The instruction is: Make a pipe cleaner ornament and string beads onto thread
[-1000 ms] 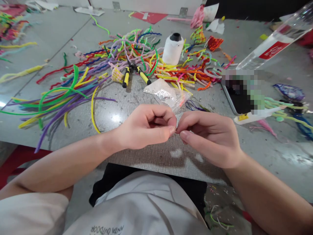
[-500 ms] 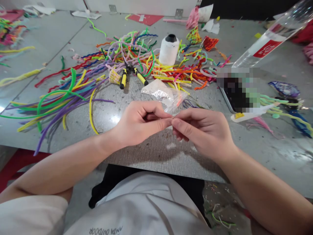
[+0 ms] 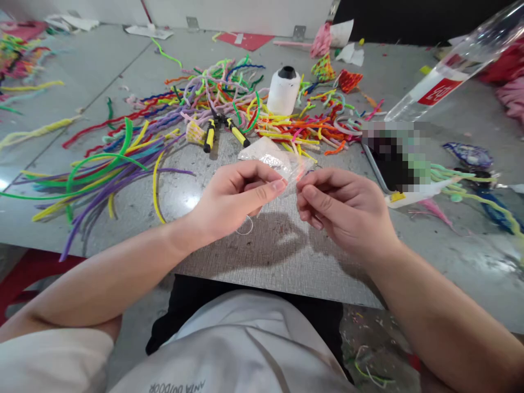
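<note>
Grey table (image 3: 286,262) bearing pipe cleaners (image 3: 123,158) and white spool (image 3: 283,91); above its near edge, left hand (image 3: 235,199) and right hand (image 3: 344,210), both pinched narrow on a thin white thread (image 3: 246,226) running left-right, its loop hanging below; fingertips, touching earlier, now slightly apart.
</note>
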{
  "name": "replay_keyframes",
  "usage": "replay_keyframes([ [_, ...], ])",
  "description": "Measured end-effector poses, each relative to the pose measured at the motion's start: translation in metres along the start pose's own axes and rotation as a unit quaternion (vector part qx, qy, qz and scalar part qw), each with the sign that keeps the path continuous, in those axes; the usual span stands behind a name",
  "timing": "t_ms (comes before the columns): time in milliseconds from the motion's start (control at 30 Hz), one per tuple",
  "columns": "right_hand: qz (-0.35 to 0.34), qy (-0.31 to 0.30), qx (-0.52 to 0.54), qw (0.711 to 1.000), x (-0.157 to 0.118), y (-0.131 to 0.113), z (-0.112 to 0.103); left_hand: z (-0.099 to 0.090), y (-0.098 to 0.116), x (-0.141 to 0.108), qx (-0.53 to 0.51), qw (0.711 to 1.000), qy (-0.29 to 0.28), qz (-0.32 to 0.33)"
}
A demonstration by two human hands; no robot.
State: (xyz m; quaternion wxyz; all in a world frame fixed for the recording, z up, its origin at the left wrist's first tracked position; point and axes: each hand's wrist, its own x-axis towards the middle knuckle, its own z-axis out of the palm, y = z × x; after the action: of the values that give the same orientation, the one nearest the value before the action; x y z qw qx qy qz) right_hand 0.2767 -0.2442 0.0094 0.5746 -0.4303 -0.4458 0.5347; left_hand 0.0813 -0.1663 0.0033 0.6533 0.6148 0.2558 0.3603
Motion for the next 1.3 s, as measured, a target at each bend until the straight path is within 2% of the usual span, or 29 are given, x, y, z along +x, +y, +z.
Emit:
replay_keyframes([
  [167,-0.009,-0.012,-0.019,1.000,-0.001,0.002,0.002,0.002,0.008,-0.002,-0.004,0.999,-0.010,-0.050],
  [400,-0.040,0.010,-0.096,0.995,-0.003,0.003,-0.001,0.000,0.006,-0.001,0.018,0.998,0.007,-0.055],
  [500,-0.067,0.021,-0.093,0.993,-0.001,0.004,0.000,0.001,0.006,0.000,0.030,0.998,0.006,-0.056],
  [633,-0.076,0.007,-0.091,0.993,0.001,0.007,-0.001,-0.001,0.005,-0.001,0.046,0.997,0.007,-0.065],
  [767,-0.120,0.016,-0.104,0.987,0.002,0.009,-0.003,-0.001,0.006,-0.002,0.029,0.995,-0.025,-0.089],
  [933,-0.191,0.048,-0.197,0.960,0.000,0.009,-0.004,0.005,0.016,-0.006,-0.020,0.989,-0.108,-0.098],
  [1000,-0.216,0.058,-0.210,0.952,-0.001,0.009,-0.004,0.007,0.019,-0.007,-0.023,0.987,-0.132,-0.083],
  [1100,-0.236,0.057,-0.209,0.947,-0.001,0.010,-0.004,0.007,0.021,-0.009,0.000,0.990,-0.135,-0.041],
  [1200,-0.241,0.050,-0.209,0.946,-0.001,0.011,-0.003,0.005,0.019,-0.011,0.073,0.991,-0.114,0.018],
  [1300,-0.231,0.044,-0.208,0.950,-0.002,0.009,-0.003,0.003,0.018,-0.012,0.165,0.977,-0.069,0.114],
])
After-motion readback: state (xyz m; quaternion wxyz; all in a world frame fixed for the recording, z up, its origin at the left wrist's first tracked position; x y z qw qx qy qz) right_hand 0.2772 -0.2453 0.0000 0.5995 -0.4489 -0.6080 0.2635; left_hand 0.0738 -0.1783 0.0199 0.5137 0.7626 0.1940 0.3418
